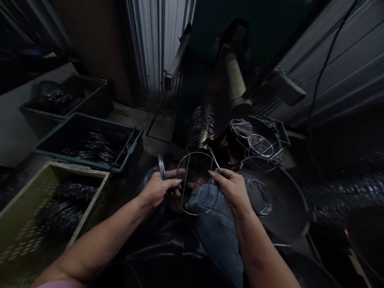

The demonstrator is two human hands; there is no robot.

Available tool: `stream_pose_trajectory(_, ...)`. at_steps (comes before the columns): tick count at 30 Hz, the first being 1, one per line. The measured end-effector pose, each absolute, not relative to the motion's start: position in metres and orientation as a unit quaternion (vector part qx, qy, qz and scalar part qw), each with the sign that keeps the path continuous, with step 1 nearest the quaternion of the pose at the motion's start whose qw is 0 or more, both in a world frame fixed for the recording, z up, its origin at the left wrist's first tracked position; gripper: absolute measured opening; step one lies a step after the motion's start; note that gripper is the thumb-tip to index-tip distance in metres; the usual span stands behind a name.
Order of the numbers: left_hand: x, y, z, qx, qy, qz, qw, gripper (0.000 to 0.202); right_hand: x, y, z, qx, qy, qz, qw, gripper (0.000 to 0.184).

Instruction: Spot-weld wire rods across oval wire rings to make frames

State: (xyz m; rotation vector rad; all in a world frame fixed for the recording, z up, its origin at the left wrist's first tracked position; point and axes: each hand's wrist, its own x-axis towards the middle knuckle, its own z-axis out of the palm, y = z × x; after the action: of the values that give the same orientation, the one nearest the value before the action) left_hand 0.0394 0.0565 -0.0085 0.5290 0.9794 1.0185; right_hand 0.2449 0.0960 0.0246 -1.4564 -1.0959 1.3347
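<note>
My left hand is closed round a small bundle of wire rings and also pinches the left side of a larger wire ring with a straight bar across it. My right hand pinches the right side of that ring together with a thin straight wire that sticks up from its fingers. The ring hangs over my knee in blue jeans. Just beyond it stands a machine with a stack of wire rings on a cylinder.
Three perforated crates hold dark wire rings at left: a pale one, a green one and a far one. Dark round pans with loose rings lie at right. Corrugated metal wall and a cable run behind.
</note>
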Motion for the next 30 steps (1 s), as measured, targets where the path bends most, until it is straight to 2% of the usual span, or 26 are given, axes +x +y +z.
stream_pose_trajectory(15,0.046,0.093,0.026,0.212,0.447,0.492,0.716,0.045,0.245,0.157,0.042,-0.6,-0.45,0.503,0.429,0.032)
stream_pose_trajectory(30,0.05,0.094,0.041,0.217,0.439,0.489,0.722,0.041,0.242,0.16,0.054,-0.612,-0.418,0.519,0.426,0.033)
